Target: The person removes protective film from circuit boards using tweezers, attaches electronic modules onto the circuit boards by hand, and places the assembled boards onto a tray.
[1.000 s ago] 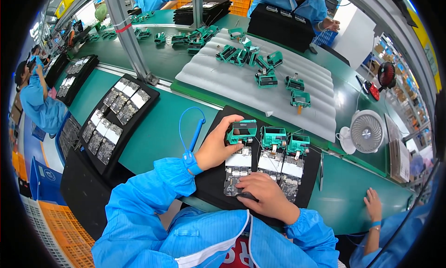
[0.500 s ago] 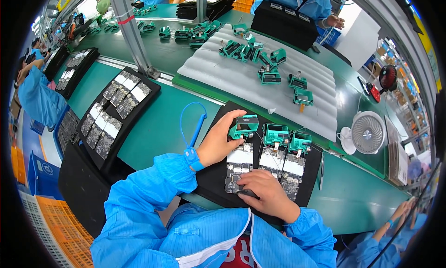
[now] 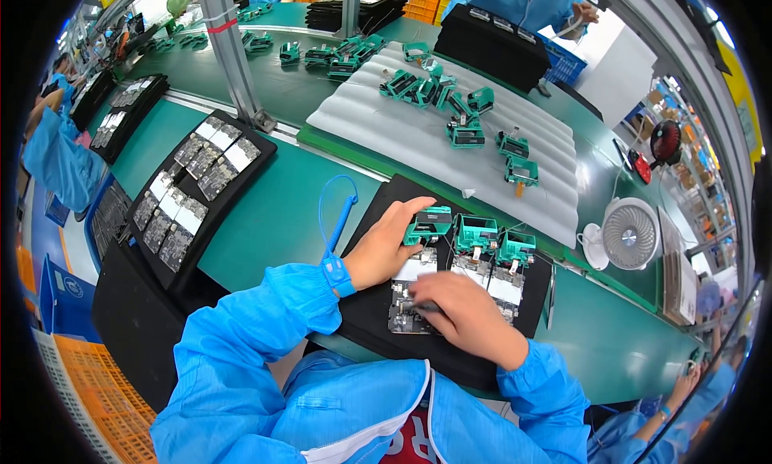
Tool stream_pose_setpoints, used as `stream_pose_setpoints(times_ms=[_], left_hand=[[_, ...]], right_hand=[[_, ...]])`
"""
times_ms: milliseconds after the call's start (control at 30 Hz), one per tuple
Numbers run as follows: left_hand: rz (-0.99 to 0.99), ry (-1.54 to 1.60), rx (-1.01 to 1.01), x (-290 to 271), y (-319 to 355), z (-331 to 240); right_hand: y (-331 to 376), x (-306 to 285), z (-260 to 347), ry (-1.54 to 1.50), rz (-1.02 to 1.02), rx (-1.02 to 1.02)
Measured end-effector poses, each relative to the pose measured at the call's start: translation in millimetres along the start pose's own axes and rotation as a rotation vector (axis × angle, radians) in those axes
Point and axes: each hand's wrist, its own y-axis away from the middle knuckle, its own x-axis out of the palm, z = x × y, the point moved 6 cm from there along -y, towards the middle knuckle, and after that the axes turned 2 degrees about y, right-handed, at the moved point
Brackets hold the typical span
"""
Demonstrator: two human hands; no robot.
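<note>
My left hand (image 3: 379, 248) is closed on the left edge of a green plastic housing (image 3: 431, 221) with a dark window, at the top end of a circuit board (image 3: 408, 321). My right hand (image 3: 469, 315), partly smeared by motion, hovers over that board with its fingers closed round a short dark tool (image 3: 426, 305), whose exact kind I cannot make out. To the right, two more green housings (image 3: 475, 232) sit at the top ends of boards with white patches (image 3: 505, 287). All lie on a black foam pad (image 3: 359, 310). A blue coiled wrist strap (image 3: 339, 276) circles my left wrist.
Several green housings (image 3: 466, 134) lie on a white foam sheet (image 3: 354, 114) beyond the pad. Black trays (image 3: 193, 247) with several boards stand at left. A white fan (image 3: 631, 232) stands at right, and a metal post (image 3: 229, 62) rises at back left. Other people work around.
My right hand has moved slightly up along the board with the dark tool. My left hand and the green housing have shifted slightly right. The whole view has moved a little.
</note>
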Motion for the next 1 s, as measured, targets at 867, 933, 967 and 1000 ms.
stream_pose_setpoints(times_ms=[867,933,967,1000], left_hand=[[0.052,0.117,-0.012,-7,-4,3],[0.107,0.109,-0.017,-6,-5,8],[0.1,0.09,0.008,-5,-7,12],[0.092,0.071,0.039,-3,-10,16]], right_hand=[[-41,10,-36,0.519,-0.069,-0.005],[-39,13,-40,0.519,-0.085,-0.005],[-38,17,-47,0.519,-0.073,0.002],[-38,21,-55,0.525,-0.065,0.011]])
